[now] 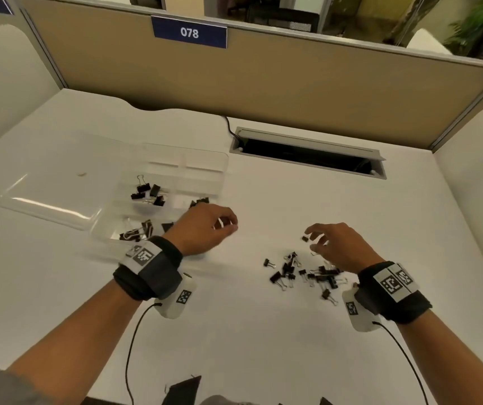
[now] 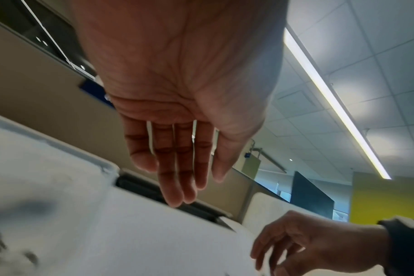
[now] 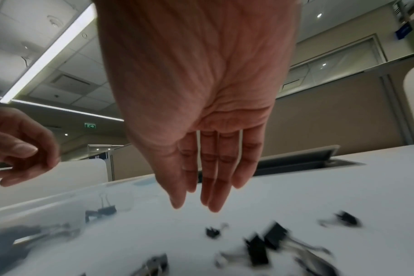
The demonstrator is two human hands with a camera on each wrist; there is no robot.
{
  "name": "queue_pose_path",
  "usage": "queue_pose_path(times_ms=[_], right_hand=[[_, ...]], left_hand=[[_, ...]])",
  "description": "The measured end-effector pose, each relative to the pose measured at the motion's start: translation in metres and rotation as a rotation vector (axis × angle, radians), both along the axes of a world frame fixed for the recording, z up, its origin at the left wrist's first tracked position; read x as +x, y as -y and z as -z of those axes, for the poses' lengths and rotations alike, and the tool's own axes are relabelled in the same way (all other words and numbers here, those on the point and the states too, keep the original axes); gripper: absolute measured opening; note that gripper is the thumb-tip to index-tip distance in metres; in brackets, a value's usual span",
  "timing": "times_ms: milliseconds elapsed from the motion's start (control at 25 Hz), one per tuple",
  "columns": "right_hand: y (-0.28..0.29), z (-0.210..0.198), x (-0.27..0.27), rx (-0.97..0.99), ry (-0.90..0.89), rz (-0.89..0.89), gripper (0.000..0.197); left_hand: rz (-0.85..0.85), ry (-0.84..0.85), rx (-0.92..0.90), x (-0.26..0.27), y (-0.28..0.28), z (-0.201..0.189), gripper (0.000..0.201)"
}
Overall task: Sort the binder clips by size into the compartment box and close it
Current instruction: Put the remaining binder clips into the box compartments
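Your left hand hovers at the near right corner of the clear compartment box, fingers relaxed, holding nothing. Your right hand hangs with loose, empty fingers over the loose binder clips on the tabletop, right of the box. Sorted clips lie inside; their sizes seem blurred.

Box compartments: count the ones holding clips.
3: the middle-left compartment, the middle-right compartment partly behind the left hand, and the near-left compartment. The hand may hide more.
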State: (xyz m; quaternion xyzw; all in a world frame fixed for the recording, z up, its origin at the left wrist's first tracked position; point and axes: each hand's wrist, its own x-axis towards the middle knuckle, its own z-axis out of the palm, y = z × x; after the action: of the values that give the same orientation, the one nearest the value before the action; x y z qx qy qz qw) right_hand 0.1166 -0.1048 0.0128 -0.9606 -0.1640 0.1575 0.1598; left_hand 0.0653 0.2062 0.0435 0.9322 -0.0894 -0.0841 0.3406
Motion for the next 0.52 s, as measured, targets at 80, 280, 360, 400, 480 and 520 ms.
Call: queue_pose_path(times_ms=[80, 280, 360, 400, 480, 520], right_hand=[[0.031, 0.012, -0.012, -0.055, -0.019, 0.002, 0.036], [0.066, 0.029, -0.027, -0.144, -0.110, -0.091, 0.070], [0.071, 0.037, -0.027, -0.162, -0.068, -0.137, 0.067], [0.073, 0.039, -0.026, -0.168, -0.049, -0.156, 0.063], [0.072, 0.040, -0.025, -0.177, -0.025, -0.190, 0.057], [0.073, 0.039, -0.024, -0.183, -0.009, -0.211, 0.054]], left_hand=[[0.052, -0.006, 0.080, -0.005, 0.040, 0.014, 0.023], [0.101, -0.158, 0.387, -0.010, 0.115, 0.055, 0.057], [0.091, -0.218, 0.427, -0.012, 0.130, 0.065, 0.064], [0.076, -0.230, 0.423, -0.014, 0.136, 0.069, 0.062], [0.040, -0.217, 0.405, -0.018, 0.142, 0.076, 0.050], [0.015, -0.203, 0.394, -0.021, 0.144, 0.079, 0.043]])
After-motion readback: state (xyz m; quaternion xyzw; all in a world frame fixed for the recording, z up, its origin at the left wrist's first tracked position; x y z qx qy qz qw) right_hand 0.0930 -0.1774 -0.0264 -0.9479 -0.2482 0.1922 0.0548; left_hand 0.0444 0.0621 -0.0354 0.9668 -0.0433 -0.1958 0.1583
